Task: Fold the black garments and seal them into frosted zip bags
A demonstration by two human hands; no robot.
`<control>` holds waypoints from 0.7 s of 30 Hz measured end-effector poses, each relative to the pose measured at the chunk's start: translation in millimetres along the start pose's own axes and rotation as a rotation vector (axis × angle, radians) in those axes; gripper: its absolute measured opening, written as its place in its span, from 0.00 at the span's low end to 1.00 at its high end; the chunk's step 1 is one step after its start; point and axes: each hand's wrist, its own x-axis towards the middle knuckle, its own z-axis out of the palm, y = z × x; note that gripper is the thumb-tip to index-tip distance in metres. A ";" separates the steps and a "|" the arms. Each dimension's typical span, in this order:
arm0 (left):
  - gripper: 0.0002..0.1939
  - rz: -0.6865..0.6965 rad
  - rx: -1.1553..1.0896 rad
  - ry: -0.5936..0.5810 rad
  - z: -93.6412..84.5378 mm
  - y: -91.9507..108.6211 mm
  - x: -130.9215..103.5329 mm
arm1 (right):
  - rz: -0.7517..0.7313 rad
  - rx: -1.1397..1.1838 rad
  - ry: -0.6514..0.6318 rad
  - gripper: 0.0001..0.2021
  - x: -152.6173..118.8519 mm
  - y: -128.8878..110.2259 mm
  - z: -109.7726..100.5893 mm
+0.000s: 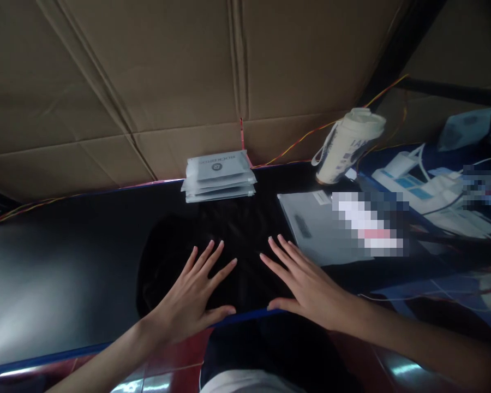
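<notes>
Both hands lie palm down with spread fingers on a black cloth item (237, 229), whose exact kind I cannot make out against the dark table. My left hand (198, 289) rests on its left part, thumb close to the blue table edge. My right hand (300, 278) is on the right side, its fingers beside a frosted plastic zip bag (311, 218). Past the fingertips sits a stack of frosted zip bags (219, 174), the top one printed with a logo. Neither hand grips anything.
A white lidded tumbler (347, 147) with a strap stands at the back right. Farther right are a white power strip (409, 183) and cables. Cardboard (167, 71) lines the back, with red-yellow wire (298, 143) along it. The black table (57, 267) extends left.
</notes>
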 end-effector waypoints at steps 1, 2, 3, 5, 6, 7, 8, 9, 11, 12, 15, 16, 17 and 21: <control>0.41 0.005 -0.010 -0.007 -0.6 -1.8 -0.2 | -0.003 -0.002 -0.001 0.40 0.4 1.8 -0.2; 0.41 0.009 -0.019 -0.013 -1.6 -3.1 -0.4 | -0.006 -0.005 0.000 0.40 1.2 3.1 -0.6; 0.41 0.012 -0.025 -0.019 -2.6 -3.9 -0.6 | -0.008 -0.011 0.003 0.40 1.8 3.7 -0.8; 0.41 0.014 -0.035 -0.030 -3.8 -4.2 -1.4 | -0.008 -0.029 0.012 0.40 2.4 3.4 -0.6; 0.42 0.013 -0.040 -0.032 -4.1 -4.0 -1.9 | -0.007 -0.039 0.018 0.40 2.1 2.8 -0.1; 0.42 0.011 -0.045 -0.034 -4.2 -3.6 -2.3 | -0.006 -0.049 0.027 0.40 1.6 2.2 0.6; 0.42 0.009 -0.051 -0.035 -4.4 -3.4 -2.6 | -0.006 -0.058 0.033 0.40 1.0 1.5 1.2; 0.42 0.010 -0.057 -0.036 -4.9 -3.4 -2.8 | -0.008 -0.066 0.039 0.40 0.5 1.1 1.5; 0.41 0.011 -0.074 -0.025 -7.5 -4.7 -3.2 | -0.008 -0.081 0.041 0.41 0.9 1.0 -0.4; 0.39 0.000 -0.085 -0.007 -9.8 -6.3 -3.6 | -0.006 -0.087 0.034 0.41 2.7 1.5 -3.3; 0.23 -0.142 -0.129 0.148 -21.3 -16.7 -6.6 | 0.007 -0.080 -0.007 0.38 21.4 4.5 -21.3; 0.19 -0.232 -0.128 0.232 -26.1 -22.0 -8.5 | 0.002 -0.061 -0.021 0.34 33.9 5.3 -29.7; 0.17 -0.335 -0.107 0.315 -31.0 -27.8 -10.8 | -0.012 -0.026 -0.034 0.30 49.8 5.4 -38.4; 0.24 -0.760 0.088 0.425 -45.8 -52.0 -23.1 | -0.104 0.256 -0.051 0.17 140.3 -5.1 -58.4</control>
